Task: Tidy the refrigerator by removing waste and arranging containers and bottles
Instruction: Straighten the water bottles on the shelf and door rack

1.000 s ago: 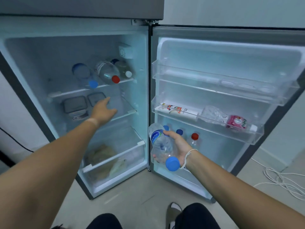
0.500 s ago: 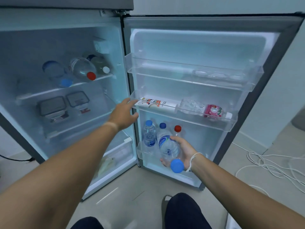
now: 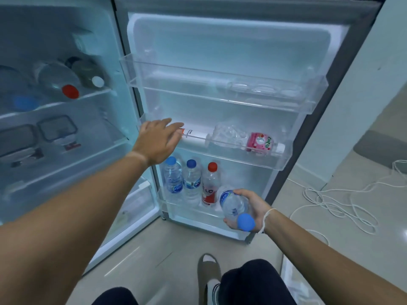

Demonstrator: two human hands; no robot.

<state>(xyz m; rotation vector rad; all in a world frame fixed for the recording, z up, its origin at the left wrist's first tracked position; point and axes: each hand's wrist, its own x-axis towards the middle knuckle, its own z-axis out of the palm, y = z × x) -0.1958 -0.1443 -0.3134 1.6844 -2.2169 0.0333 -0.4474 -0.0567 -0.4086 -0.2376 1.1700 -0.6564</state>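
The refrigerator stands open with its door (image 3: 231,51) swung to the right. My right hand (image 3: 251,208) grips a blue-capped water bottle (image 3: 234,205), tilted with its cap toward me, at the bottom door shelf. On that shelf stand two blue-capped bottles (image 3: 191,181) and a red-capped bottle (image 3: 210,183). My left hand (image 3: 158,139), fingers apart, reaches over the left end of the middle door shelf (image 3: 279,164), at a white carton (image 3: 196,137) lying there. A crumpled empty pink-labelled bottle (image 3: 242,138) lies beside the carton.
Inside the fridge, several bottles (image 3: 66,82) lie on the upper shelf and two lidded containers (image 3: 57,128) sit on the shelf below. The top door shelf (image 3: 220,93) holds an egg tray. White cable (image 3: 334,201) lies coiled on the floor at right. My knees and a shoe are below.
My view has swung right toward the door. My left hand moved from the inner fridge shelf to the middle door shelf. My right hand carried the bottle right along the bottom door shelf.
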